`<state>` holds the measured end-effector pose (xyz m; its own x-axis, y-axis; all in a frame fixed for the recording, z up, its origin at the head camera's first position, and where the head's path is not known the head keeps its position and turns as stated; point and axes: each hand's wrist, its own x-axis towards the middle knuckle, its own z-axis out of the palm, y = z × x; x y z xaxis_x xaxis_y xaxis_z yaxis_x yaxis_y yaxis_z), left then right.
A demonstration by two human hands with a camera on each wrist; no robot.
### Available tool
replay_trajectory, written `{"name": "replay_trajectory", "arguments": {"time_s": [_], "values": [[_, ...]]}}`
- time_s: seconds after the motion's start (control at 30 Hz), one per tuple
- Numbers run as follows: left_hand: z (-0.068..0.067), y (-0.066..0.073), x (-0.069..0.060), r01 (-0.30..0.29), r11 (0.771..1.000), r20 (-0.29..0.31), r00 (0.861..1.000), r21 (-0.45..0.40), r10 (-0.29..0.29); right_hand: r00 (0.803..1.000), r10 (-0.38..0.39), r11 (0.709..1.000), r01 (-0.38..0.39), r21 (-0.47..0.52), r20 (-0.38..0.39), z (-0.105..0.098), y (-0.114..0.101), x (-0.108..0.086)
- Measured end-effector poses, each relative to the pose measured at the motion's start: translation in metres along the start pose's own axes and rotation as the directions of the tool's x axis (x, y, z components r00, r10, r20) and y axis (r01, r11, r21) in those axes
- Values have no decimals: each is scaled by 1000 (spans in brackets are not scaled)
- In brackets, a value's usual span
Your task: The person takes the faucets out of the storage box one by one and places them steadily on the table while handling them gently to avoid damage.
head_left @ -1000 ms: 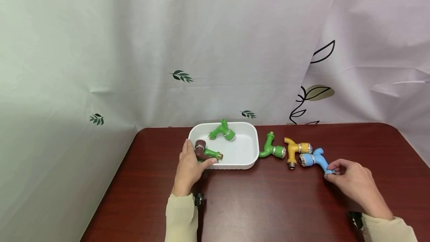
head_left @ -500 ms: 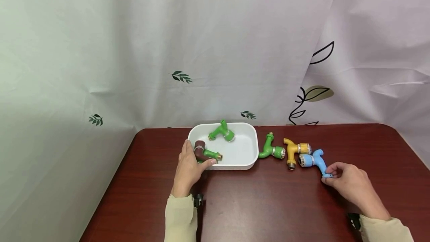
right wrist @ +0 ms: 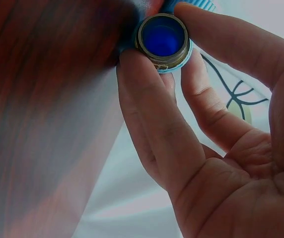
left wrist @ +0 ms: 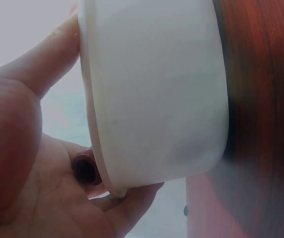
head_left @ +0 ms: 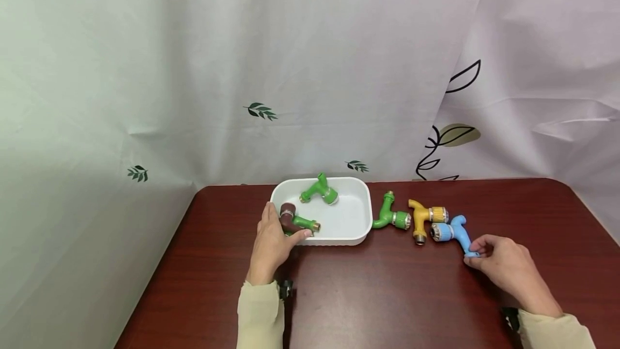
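My left hand (head_left: 269,244) grips the left front corner of a white tray (head_left: 346,240), thumb over the front rim and fingers along the left side. Inside the tray lie a brown tap (head_left: 288,218), a green tap (head_left: 305,222) partly under it, and another green tap (head_left: 319,189) at the back. My right hand (head_left: 508,268) pinches the threaded end of a light blue tap (head_left: 460,233) on the table. In the right wrist view that round metal end (right wrist: 163,42) sits between thumb and fingers. The left wrist view shows the tray's wall (left wrist: 157,94) close up.
Between the tray and the blue tap, a green tap (head_left: 391,216) and a yellow tap (head_left: 423,217) lie on the dark red table (head_left: 378,295). The green one lies close to the tray's right side. A pale printed cloth (head_left: 310,69) hangs behind the table.
Over the last second my right hand has shifted slightly left and toward me, turning the blue tap's threaded end a little. My left hand stays on the tray.
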<state>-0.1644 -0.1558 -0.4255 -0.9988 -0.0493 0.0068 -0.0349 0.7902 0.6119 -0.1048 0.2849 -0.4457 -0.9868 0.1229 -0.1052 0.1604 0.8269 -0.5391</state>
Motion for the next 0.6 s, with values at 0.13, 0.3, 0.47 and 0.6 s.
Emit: {"name": "replay_trajectory", "arguments": {"time_s": [0.13,0.3,0.47,0.6], "values": [[0,0,0,0,1000,3,1000,0,0,1000,-2,1000,2,-3,-3,1,0,0],[0,-1,-1,5,1000,6,1000,-2,-5,1000,-2,1000,2,-3,3,1,-1,1],[0,-1,0,7,1000,9,1000,-3,-7,1000,-7,1000,7,3,-14,1,-2,0],[0,-1,0,4,1000,8,1000,0,-4,999,-23,1000,23,0,-49,0,-4,-1]]}}
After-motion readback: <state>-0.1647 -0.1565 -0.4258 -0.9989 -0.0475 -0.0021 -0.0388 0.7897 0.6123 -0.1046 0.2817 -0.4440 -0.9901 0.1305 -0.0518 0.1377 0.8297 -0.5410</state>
